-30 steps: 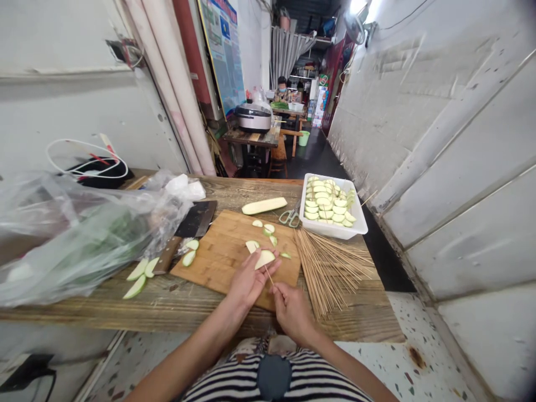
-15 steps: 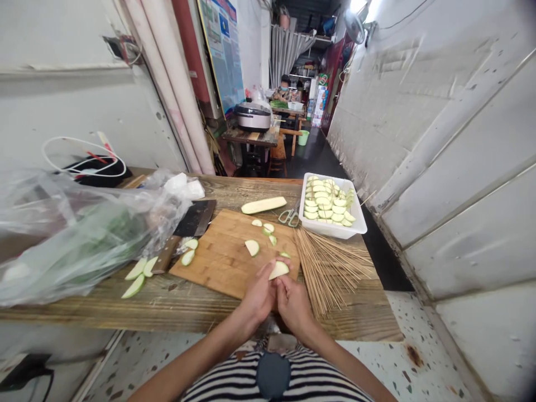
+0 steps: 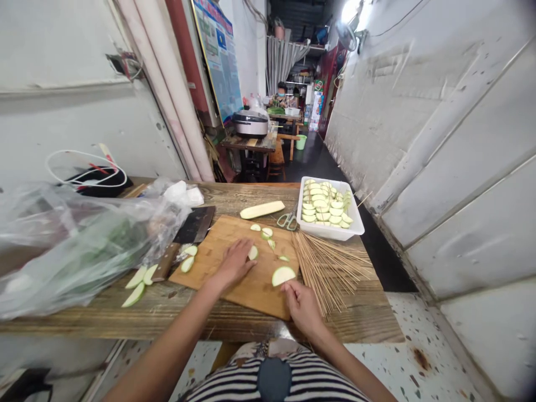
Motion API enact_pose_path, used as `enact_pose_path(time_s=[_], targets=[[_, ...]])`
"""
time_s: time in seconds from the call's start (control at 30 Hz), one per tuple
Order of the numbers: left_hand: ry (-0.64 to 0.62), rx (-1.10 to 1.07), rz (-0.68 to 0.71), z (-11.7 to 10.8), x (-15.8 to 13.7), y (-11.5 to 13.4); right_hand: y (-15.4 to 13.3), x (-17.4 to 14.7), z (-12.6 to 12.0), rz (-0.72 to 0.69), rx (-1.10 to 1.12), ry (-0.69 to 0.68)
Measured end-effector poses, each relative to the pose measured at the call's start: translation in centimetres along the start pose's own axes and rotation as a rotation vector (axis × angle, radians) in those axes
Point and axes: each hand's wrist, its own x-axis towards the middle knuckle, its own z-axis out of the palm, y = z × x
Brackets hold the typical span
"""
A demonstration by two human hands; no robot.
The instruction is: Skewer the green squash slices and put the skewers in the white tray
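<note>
My left hand (image 3: pixel 237 261) lies palm down over the wooden cutting board (image 3: pixel 226 287), fingers stretched out and partly covering a pale half-round squash slice (image 3: pixel 253 253). Closed in a pinch at the board's right edge is my right hand (image 3: pixel 305 304). It grips a thin bamboo skewer, mostly hidden, that carries a half-round slice (image 3: pixel 283 275) with green skin. Several smaller pieces (image 3: pixel 267 233) lie farther up the board. A cut length of squash (image 3: pixel 262 209) rests behind the board, and loose bamboo sticks (image 3: pixel 330 268) are spread to the right.
A white tub (image 3: pixel 330 229) of skewered slices stands at the back right, with scissors (image 3: pixel 287 221) beside it. Left of the board lie a cleaver (image 3: pixel 195 224), more slices (image 3: pixel 134 295) and a plastic bag (image 3: pixel 96 240) of greens. A person sits far back.
My left hand has let go of the held slice and moved left to another slice on the board. My right hand keeps its slice, now slightly lower and farther right.
</note>
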Motion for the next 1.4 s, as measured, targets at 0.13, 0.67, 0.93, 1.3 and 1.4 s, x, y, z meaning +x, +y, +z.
enact_pose_path(time_s=[0.13,0.67,0.93,1.3,1.4], targets=[[-0.038,0.027,0.028,0.1,0.9,0.0,0.2,-0.3,0.1,0.006,-0.006,-0.021],[0.097,-1.663,-0.677,-0.8,-1.8,2.4,-1.5,-1.1,0.1,-0.062,-0.044,-0.152],[0.142,-1.800,-0.866,-1.6,-1.6,3.2,-2.0,-1.3,0.2,-0.085,-0.080,-0.223],[0.180,-1.795,-0.851,-1.6,-1.6,3.8,-2.2,-1.3,0.2,-0.074,-0.087,-0.213],[0.186,-1.795,-0.840,-1.4,-1.7,3.7,-2.2,-1.2,0.2,-0.075,-0.080,-0.212]])
